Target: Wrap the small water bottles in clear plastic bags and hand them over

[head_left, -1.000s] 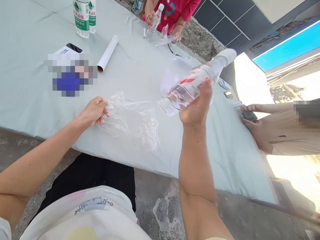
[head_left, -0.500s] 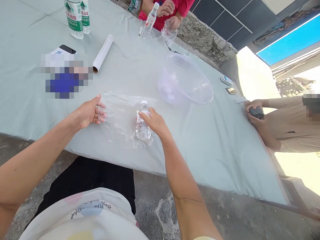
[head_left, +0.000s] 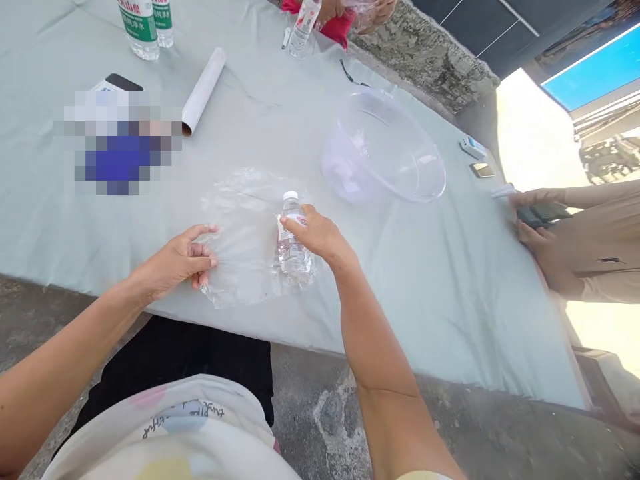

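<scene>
A small bottle (head_left: pixel 293 243) stands up on a clear plastic sheet (head_left: pixel 245 233). The sheet lies flat on the table (head_left: pixel 440 293), near the front edge. The bottle has a white cap and is on the right part of the sheet.

The right hand (head_left: pixel 317 233) is wrapped around the bottle, its grip pressed on the bottle's side near the top. The left hand (head_left: pixel 173 267) rests on the left edge of the sheet. Its fingers are bent, and the fingertips pinch the plastic there.

A big clear bowl (head_left: pixel 395 157) sits behind the bottle, a bit to the right, apart from the sheet. A white roll (head_left: pixel 203 90) lies farther back on the left. Two bottles with green labels (head_left: pixel 143 23) stand at the far left end.

Another person's hands (head_left: pixel 535 217) hold a dark thing at the right edge of the table. A third person in red is at the far side, with another small bottle (head_left: pixel 305 27) in front of them.
</scene>
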Available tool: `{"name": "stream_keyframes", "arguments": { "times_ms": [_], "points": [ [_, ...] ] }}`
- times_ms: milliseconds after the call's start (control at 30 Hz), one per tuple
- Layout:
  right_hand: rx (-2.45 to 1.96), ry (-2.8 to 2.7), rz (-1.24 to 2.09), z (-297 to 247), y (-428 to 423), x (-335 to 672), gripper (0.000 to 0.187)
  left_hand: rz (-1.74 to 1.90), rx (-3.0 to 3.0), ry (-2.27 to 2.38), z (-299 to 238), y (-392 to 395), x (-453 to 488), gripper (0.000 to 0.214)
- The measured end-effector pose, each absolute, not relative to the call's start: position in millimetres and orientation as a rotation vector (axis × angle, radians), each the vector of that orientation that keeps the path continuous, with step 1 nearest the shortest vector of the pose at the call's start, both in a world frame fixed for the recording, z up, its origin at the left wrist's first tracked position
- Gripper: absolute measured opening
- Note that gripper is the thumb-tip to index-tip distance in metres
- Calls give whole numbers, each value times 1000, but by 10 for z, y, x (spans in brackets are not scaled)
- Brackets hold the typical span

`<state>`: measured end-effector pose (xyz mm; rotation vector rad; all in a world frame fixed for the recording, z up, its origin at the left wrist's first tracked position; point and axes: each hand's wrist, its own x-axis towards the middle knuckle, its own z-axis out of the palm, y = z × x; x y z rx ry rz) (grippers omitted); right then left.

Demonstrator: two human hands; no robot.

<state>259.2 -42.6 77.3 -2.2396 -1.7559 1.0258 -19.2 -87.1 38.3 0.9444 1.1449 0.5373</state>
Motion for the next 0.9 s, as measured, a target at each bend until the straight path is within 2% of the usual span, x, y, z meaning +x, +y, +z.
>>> {"name": "stream_keyframes", "arguments": {
  "times_ms": [333, 533, 667, 800, 900],
  "points": [
    [-2125, -1701, 1118, 672, -266, 2873, 68, 358, 1013, 1126, 363, -734, -392, 54],
    [-2250, -1803, 942, 736, -210, 2757, 82, 268, 1167, 1186, 323, -772, -362, 43],
    [-2279, -1891, 787, 791, -145, 2639, 83, 204, 1254, 1220, 354, -778, -377, 43],
    [-2290, -2015, 777, 775, -95, 2576, 82, 141, 1576, 1366, 500, -857, -499, 53],
    [-2248, -2044, 795, 739, -89, 2569, 83, 340, 1997, 1576, 680, -969, -478, 55]
  ]
}}
